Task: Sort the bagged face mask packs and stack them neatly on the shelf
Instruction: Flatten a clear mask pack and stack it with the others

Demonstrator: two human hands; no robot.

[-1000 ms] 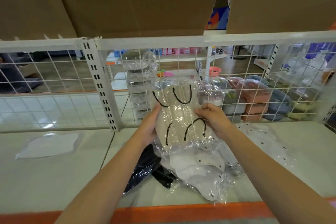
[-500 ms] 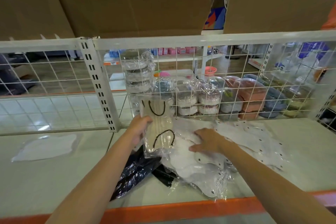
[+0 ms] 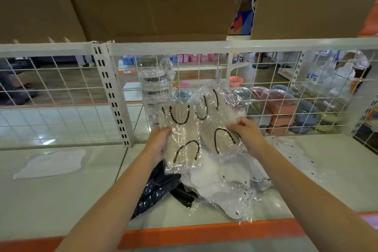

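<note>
From the head camera, the left hand (image 3: 158, 141) grips a clear bag of beige masks with black ear loops (image 3: 182, 139) by its left edge, fingers curled round the plastic, and holds it upright above the shelf (image 3: 61, 200). Just beside it, the right hand (image 3: 247, 133) pinches a second bag of beige masks (image 3: 216, 120) near its right edge, thumb and fingers closed on the plastic; this bag is tilted and its left edge lies behind the first bag. Both bags are lifted off the shelf surface, in front of the white wire back panel (image 3: 61, 88).

Below the hands, a loose heap of bagged white masks (image 3: 221, 190) lies on the shelf near its orange front edge (image 3: 204, 231). A dark navy bag (image 3: 155, 188) lies against the heap's left side, partly under the left forearm. More white packs (image 3: 290, 155) are spread flat to the right, behind the right forearm. Well apart on the left, a single flat white pack (image 3: 53, 163) lies alone on the shelf. Brown cardboard boxes (image 3: 143, 0) stand on the level above.
</note>
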